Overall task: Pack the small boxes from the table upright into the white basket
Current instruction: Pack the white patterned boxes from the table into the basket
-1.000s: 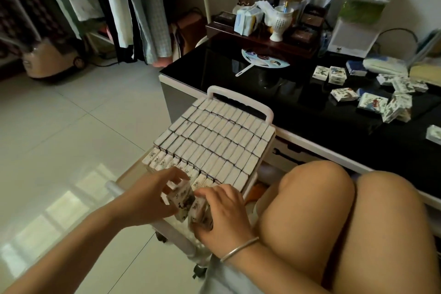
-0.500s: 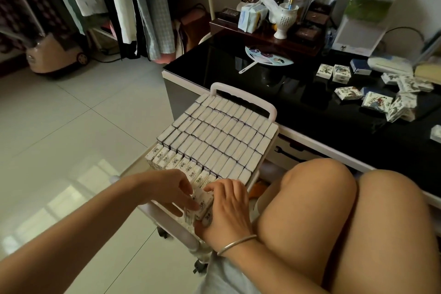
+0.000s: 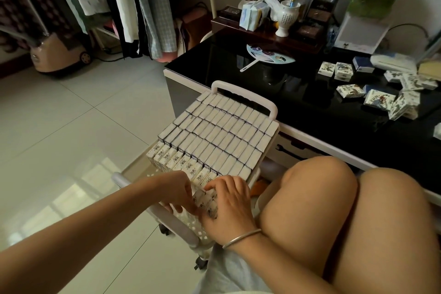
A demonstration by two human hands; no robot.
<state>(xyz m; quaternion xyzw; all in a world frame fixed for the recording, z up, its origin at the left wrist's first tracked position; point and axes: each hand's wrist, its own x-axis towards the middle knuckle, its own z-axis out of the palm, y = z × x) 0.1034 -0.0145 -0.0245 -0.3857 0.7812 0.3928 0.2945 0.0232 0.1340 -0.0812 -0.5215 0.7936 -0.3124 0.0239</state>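
My left hand (image 3: 177, 194) and right hand (image 3: 230, 203) meet at the near end of the white basket (image 3: 245, 93), just inside its near handle. Both have their fingers curled around a couple of small boxes (image 3: 205, 200), the left pinching them from one side and the right gripping them from the other and over the top. I cannot tell whether these boxes already rest on the basket floor. Beyond my hands, the packed boxes (image 3: 222, 131) stand upright in tight rows that reach the basket's far handle. A silver bangle (image 3: 241, 238) sits on my right wrist. On the black counter (image 3: 298, 93) beyond the basket, to its right, loose boxes (image 3: 377, 99) lie scattered, some flat and some leaning. A paper fan (image 3: 269, 56) lies on the counter behind the basket.
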